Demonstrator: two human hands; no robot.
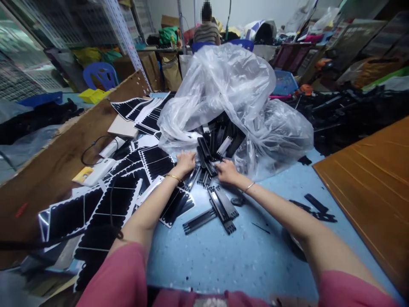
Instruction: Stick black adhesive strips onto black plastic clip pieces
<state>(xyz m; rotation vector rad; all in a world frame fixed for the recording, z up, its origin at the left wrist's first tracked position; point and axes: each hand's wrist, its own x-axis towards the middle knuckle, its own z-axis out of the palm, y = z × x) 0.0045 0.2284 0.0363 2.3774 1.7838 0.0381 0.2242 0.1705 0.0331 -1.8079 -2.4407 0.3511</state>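
A heap of long black plastic strips with toothed ends spills from the mouth of a big clear plastic bag. At the heap's left side is my left hand, its fingers curled closed; what they hold is hidden. My right hand is on the opposite side, fingers bent against the end of a black strip. Nearer to me, several loose black strips lie crossed on the blue table. Left of my left hand are black sheets with white edges.
A brown board walls the table's left side. An orange-brown box stands at the right, with small black parts beside it. A white device with a cable sits at left. Another person is seated at the back.
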